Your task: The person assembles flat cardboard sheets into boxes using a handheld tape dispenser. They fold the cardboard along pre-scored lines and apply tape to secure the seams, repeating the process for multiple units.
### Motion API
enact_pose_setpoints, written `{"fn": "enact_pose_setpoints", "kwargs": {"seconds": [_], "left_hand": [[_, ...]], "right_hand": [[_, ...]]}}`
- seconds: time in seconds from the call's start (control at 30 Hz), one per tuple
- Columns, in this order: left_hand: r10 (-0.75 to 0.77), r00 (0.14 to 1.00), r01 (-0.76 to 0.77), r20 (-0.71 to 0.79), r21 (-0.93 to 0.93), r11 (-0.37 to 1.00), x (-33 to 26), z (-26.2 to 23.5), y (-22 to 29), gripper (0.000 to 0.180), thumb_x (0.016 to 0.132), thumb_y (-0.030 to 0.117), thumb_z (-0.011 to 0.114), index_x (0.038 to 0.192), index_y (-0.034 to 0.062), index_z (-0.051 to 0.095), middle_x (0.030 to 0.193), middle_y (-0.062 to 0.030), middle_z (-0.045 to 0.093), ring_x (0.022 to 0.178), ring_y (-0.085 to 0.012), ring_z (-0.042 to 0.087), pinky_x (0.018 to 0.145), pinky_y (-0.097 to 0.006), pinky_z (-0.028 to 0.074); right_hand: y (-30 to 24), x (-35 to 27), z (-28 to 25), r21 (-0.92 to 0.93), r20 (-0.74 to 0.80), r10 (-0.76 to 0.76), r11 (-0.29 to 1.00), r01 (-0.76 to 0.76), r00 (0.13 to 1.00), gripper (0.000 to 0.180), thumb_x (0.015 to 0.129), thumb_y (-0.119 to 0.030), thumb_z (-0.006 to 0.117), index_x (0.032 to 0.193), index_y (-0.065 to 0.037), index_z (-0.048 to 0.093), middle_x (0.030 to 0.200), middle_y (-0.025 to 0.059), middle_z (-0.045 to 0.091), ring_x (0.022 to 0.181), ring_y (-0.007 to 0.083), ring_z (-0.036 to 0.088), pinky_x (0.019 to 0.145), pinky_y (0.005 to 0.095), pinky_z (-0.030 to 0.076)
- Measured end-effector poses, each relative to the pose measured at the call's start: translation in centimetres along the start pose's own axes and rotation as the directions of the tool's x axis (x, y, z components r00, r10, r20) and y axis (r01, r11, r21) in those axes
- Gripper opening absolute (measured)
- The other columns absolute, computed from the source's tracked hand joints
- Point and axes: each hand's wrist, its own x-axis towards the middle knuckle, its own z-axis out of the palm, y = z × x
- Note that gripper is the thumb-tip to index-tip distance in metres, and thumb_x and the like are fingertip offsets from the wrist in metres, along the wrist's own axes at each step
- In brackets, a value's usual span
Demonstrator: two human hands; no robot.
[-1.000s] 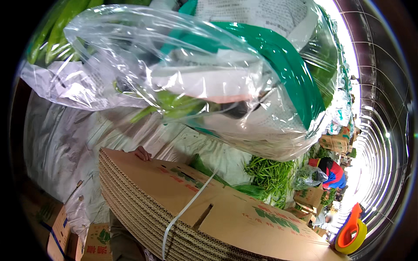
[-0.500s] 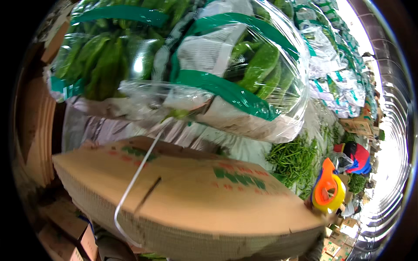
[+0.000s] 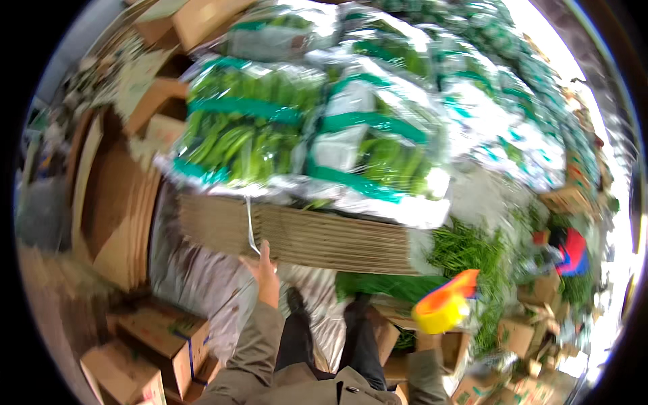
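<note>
A bundle of flattened cardboard boxes (image 3: pixel 324 236) lies edge-on in front of me, against the near side of the plastic-wrapped bags of long green peppers (image 3: pixel 246 145). A white strap (image 3: pixel 250 226) runs over its edge. My left hand (image 3: pixel 262 271) is open beside the strap's lower end, thumb and a finger spread; whether it touches the strap is unclear. My right hand (image 3: pixel 429 341), mostly hidden, is closed on an orange tape dispenser (image 3: pixel 464 283) with a yellow roll, held low to the right of the bundle.
Loose green peppers (image 3: pixel 472 253) are heaped to the right on pale sheeting. Cardboard boxes (image 3: pixel 158 334) stand at lower left, with upright cardboard sheets (image 3: pixel 115 202) beyond. A person in red and blue (image 3: pixel 572 251) is at far right. An opened box (image 3: pixel 455 347) is by my right arm.
The cardboard bundle has gone from close before me, broad face showing, to lower and farther away, edge toward me. My left hand has come into view, and the tape dispenser is now nearer my body.
</note>
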Motion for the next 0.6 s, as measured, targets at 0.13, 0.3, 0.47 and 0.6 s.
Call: {"fn": "enact_pose_setpoints", "kwargs": {"seconds": [0.13,0.3,0.47,0.6], "left_hand": [[-0.144,0.975,0.116,0.169,0.169,0.979,-0.6,-2.8,-1.8,0.085,0.091,0.039,0.069,0.152,0.0074,0.019,0.155,-0.0133,0.028,0.140,-0.0331,0.030,0.110,-0.054,0.032],[-0.164,0.984,0.105,0.064,0.531,0.841,-0.4,-12.2,-0.1,0.072,0.090,0.036,0.068,0.144,0.0054,0.031,0.147,-0.0154,0.037,0.133,-0.0338,0.037,0.106,-0.051,0.036],[-0.013,0.991,0.112,-0.131,0.791,0.602,0.8,-21.7,5.9,0.061,0.090,0.033,0.068,0.136,0.0033,0.043,0.139,-0.0175,0.045,0.125,-0.0344,0.045,0.102,-0.048,0.041],[0.220,0.953,0.121,-0.208,0.928,0.352,2.4,-26.0,9.6,0.052,0.090,0.030,0.068,0.130,0.0016,0.052,0.132,-0.0191,0.052,0.119,-0.0350,0.051,0.099,-0.045,0.044]], "right_hand": [[6.4,-10.8,4.8,0.378,0.307,0.339,0.814,-0.441,0.889,0.034,0.105,-0.025,0.052,0.133,-0.006,0.055,0.120,0.0041,0.064,0.108,0.0170,0.062,0.093,0.0353,0.052],[8.5,-17.2,5.1,0.015,0.515,0.364,0.901,-0.433,0.776,0.034,0.100,-0.015,0.058,0.130,0.000,0.056,0.119,0.0038,0.065,0.109,0.0126,0.059,0.097,0.0315,0.048],[7.7,-17.8,5.8,0.039,0.571,0.314,0.912,-0.408,0.758,0.040,0.100,-0.033,0.064,0.123,0.000,0.061,0.108,0.0013,0.067,0.096,0.0098,0.061,0.085,0.0297,0.051],[6.4,-18.0,5.6,-0.091,0.335,0.396,0.917,-0.388,0.855,0.035,0.098,-0.023,0.064,0.122,0.002,0.061,0.108,0.0053,0.069,0.095,0.0117,0.063,0.085,0.0309,0.053]]}}
